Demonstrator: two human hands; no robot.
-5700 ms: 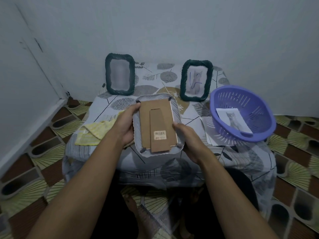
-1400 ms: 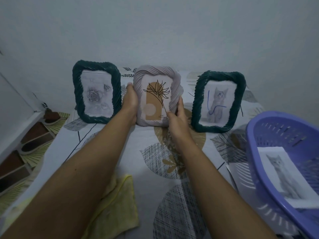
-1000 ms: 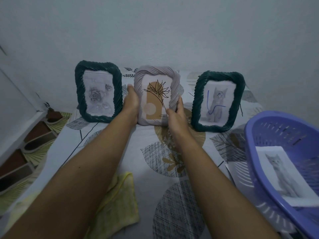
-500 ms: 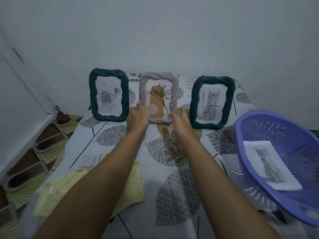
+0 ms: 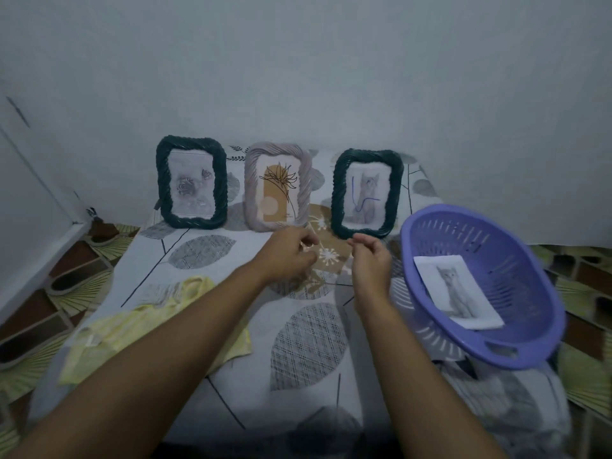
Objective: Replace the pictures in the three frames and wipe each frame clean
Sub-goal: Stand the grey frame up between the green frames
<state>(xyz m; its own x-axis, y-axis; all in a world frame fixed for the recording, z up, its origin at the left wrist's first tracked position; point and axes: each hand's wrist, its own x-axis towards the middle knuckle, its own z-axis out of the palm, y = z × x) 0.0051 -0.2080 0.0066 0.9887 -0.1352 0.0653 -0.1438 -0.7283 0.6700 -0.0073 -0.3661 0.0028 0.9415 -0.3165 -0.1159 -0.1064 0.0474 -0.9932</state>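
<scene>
The left hand is held low over the table, its fingers loosely curled toward the palm and nothing gripped. The right hand is held beside it, slightly apart, with the fingers likewise loosely curled, the thumb raised and nothing held. Directly beyond the left hand, near its knuckles but apart from them, the grey frame is stood upright; a line-drawn plant on a tan ground is displayed in it. Beyond and to the left of the left hand, the left green frame is stood upright with a picture of roses behind its glass. Directly beyond the right hand, the right green frame is stood upright; a grey cat marked with a blue scribble is shown in it. The three frames are set in a row close to the wall, on the side of the hands away from the person. Just to the right of the right hand, a purple basket is placed at the table edge, tilted toward the person, and a loose cat picture is laid inside it. To the left of the left hand and nearer the person, a yellow cloth is laid crumpled on the table, partly covered by the left forearm.
</scene>
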